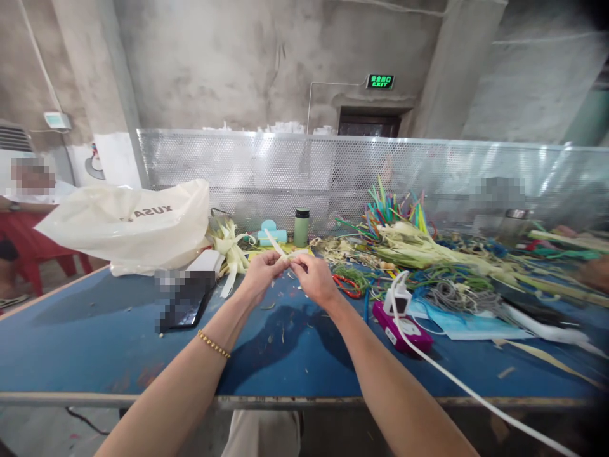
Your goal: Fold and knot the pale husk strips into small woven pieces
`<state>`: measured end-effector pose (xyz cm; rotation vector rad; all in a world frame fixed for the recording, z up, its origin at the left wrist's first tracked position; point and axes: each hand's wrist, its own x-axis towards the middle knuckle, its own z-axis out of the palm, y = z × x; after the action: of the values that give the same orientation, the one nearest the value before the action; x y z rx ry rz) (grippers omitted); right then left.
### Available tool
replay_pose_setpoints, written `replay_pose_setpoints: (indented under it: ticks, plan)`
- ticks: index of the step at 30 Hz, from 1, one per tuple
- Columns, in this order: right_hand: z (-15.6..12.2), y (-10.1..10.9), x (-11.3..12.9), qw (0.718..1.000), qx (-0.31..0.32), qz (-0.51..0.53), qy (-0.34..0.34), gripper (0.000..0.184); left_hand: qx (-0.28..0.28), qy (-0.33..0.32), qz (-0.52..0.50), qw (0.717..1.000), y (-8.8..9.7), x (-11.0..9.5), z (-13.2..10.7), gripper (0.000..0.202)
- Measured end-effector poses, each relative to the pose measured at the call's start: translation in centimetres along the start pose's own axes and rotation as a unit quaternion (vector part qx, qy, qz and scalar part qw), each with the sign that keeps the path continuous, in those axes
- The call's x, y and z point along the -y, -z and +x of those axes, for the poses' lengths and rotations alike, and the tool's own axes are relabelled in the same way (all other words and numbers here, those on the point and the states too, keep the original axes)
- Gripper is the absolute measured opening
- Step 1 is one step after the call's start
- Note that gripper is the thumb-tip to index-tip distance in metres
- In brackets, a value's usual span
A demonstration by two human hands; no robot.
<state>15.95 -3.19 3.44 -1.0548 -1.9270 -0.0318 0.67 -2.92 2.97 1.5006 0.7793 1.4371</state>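
Note:
Out over the middle of the blue table, my left hand [261, 274] and my right hand [314, 274] nearly meet. Fingers of both pinch a pale corn husk strip [273, 240], one end of which sticks up to the left while another part points right between the hands. The folded part under my fingertips is partly hidden. Left of my left hand lies a bunch of pale husks [231, 244] with a strip hanging down. To the right of my right hand are a red cord loop [347, 287] and green cords [359, 277].
A white plastic bag [143, 222] and a phone [188, 308] lie left. A green bottle [301, 228] stands behind my hands. Rightward are piled husks [413, 244], coloured strands, a purple power strip [402, 327] with a white cable, and a blue mask [471, 325]. A perforated metal screen [266, 165] borders the back.

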Motion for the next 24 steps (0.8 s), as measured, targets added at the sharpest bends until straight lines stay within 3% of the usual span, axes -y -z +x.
replay_pose_setpoints:
  ticks: [13, 17, 19, 22, 24]
  plan:
    - [0.2, 0.3, -0.3, 1.000, 0.016, 0.018, -0.002, 0.022, 0.008, -0.002, -0.026, 1.000, 0.6, -0.4, 0.3, 0.031]
    - [0.3, 0.4, -0.3, 0.996, 0.016, 0.080, -0.039, 0.027, 0.011, -0.009, -0.032, 0.999, 0.4, -0.2, 0.2, 0.029]
    - [0.3, 0.4, -0.1, 0.979, 0.015, 0.175, -0.100, 0.033, 0.024, -0.013, -0.049, 0.998, 0.1, 0.0, 0.1, 0.029]
    - [0.4, 0.4, 0.2, 0.921, -0.015, 0.339, -0.193, 0.035, 0.053, -0.010, -0.058, 0.997, -0.3, 0.0, -0.1, 0.029]
    - [0.4, 0.3, 0.5, 0.893, -0.045, 0.393, -0.215, 0.033, 0.066, -0.004, -0.055, 0.996, -0.5, -0.1, -0.3, 0.030]
